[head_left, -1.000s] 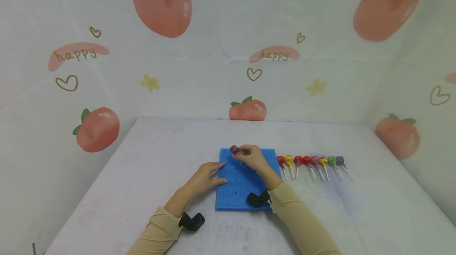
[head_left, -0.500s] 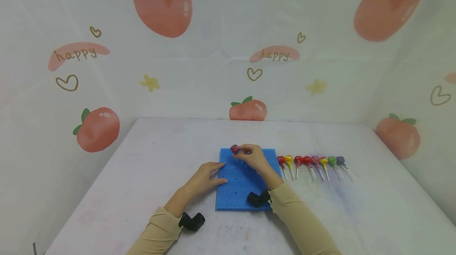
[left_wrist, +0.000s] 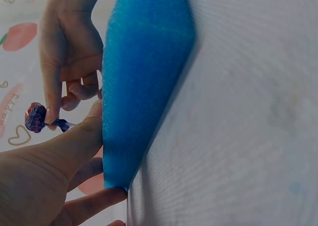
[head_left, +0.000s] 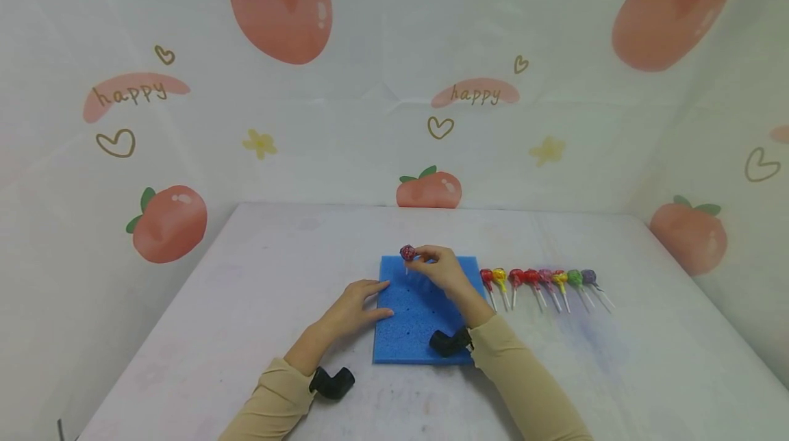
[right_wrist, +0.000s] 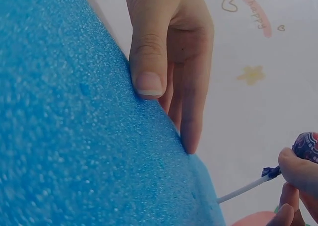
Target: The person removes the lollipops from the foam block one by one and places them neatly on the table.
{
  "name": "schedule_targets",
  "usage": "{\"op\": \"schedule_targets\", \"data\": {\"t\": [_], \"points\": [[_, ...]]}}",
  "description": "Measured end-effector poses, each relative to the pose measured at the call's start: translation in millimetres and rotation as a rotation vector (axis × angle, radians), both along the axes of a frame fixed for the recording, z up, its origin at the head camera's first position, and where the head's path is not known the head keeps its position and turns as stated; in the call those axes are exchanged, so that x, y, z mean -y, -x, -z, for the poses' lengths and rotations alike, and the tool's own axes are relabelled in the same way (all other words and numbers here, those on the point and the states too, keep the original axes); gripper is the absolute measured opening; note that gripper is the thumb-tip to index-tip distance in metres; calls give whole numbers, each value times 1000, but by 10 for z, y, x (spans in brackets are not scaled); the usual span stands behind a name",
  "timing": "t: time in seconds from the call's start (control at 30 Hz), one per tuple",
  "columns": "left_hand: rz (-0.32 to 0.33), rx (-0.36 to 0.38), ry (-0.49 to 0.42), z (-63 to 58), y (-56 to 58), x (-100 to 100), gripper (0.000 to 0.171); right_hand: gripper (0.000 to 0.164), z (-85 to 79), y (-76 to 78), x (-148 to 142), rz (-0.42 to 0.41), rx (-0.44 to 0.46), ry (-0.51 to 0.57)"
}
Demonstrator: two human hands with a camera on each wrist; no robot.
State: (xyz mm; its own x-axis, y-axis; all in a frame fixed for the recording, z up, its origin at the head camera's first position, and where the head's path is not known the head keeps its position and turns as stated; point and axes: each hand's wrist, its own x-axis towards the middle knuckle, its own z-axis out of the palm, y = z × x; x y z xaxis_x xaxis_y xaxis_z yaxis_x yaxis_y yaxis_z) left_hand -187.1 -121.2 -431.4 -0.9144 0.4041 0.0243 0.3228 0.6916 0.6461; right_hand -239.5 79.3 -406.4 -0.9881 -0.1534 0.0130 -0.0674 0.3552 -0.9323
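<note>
A lollipop (head_left: 407, 253) in a dark purple and red wrapper is pinched between the thumb and fingers of my right hand (head_left: 439, 268), over the far left part of a blue foam block (head_left: 401, 348). In the right wrist view its white stick (right_wrist: 243, 190) points down to the foam's far edge, its lower end right at the blue surface. My left hand (head_left: 353, 307) rests at the block's left edge, fingers spread and fairly straight. The left wrist view has the left thumb (left_wrist: 87, 129) against the foam's top face and a fingertip at its side.
Right of the foam, several wrapped lollipops (head_left: 531, 278) lie in a row on the white table (head_left: 246, 276), sticks toward the person. Small dark holes dot the foam. Black devices (head_left: 333, 383) sit on both wrists. A patterned cloth (head_left: 345, 126) hangs behind.
My right hand has risen slightly with the lollipop, and part of its white stick now shows under the candy in the head view. My left hand has stayed in place.
</note>
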Motion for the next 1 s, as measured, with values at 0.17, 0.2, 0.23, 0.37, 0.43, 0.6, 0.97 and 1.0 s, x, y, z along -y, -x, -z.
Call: {"op": "schedule_targets", "data": {"t": [0.17,0.2,0.23,0.37,0.43,0.6,0.97,1.0], "points": [[13,-7,0,6,6,7,59,26,-32,-6,-32,-6,-5,7],[14,-6,-2,6,5,8,59,26,-38,-9,-40,-7,-6,8],[17,-6,-3,6,5,9,59,27,-44,-13,-49,-8,-6,8],[25,-15,-10,7,6,10,59,27,-75,-38,-81,-12,-10,10],[27,-20,-14,4,6,9,58,28,-91,-54,-97,-8,-8,0],[13,-11,-13,-10,3,3,58,27,-118,-79,-130,-6,25,-4],[16,-8,-10,10,10,5,58,27,-178,-138,-252,-32,4,-12],[20,-15,-12,15,15,5,59,28,-147,-122,-273,-36,-6,-17]]}}
